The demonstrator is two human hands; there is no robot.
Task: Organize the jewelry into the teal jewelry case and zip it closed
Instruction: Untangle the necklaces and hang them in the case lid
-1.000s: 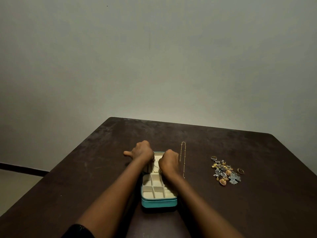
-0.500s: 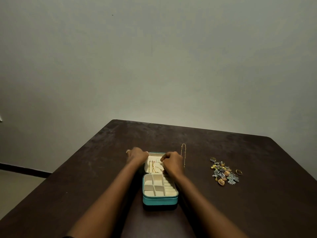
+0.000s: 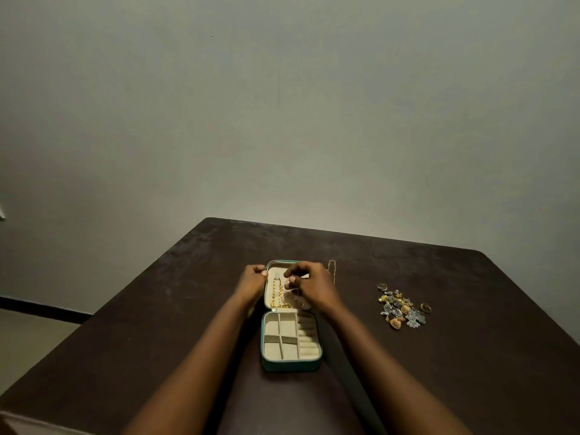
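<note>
Head view: the only view (wide, looking down along both my forearms).
Teal jewelry case (image 3: 290,366): lies open on the table, near the middle and straight ahead of me, with the base nearest me and the lid folded flat away from me.
Base: cream lining, square compartments on the left, ridged ring rolls on the right.
Lid (image 3: 272,299): cream inner face turned up, partly covered by my right hand.
Gold chain (image 3: 276,293): lies lengthwise on the lid's lining, toward its left side.
Left hand (image 3: 251,282): fingers curled at the lid's left edge, thumb against the rim, holding the lid.
Right hand (image 3: 315,285): over the lid's far right part, fingers curled with the tips drawn together just beside the top of the gold chain. Whether they pinch anything I cannot tell (too small to make out).
Thin necklace (image 3: 333,271): stretched out on the table just right of the lid, its near end hidden behind my right hand.
Heap of earrings and rings (image 3: 402,309): mixed gold and silver pieces on the table, well to the right of the case, with a few rings at the heap's edges.
Table (image 3: 157,309): dark brown, with a scuffed top.
Wall (image 3: 282,120): plain and pale, behind the table's far edge.
</note>
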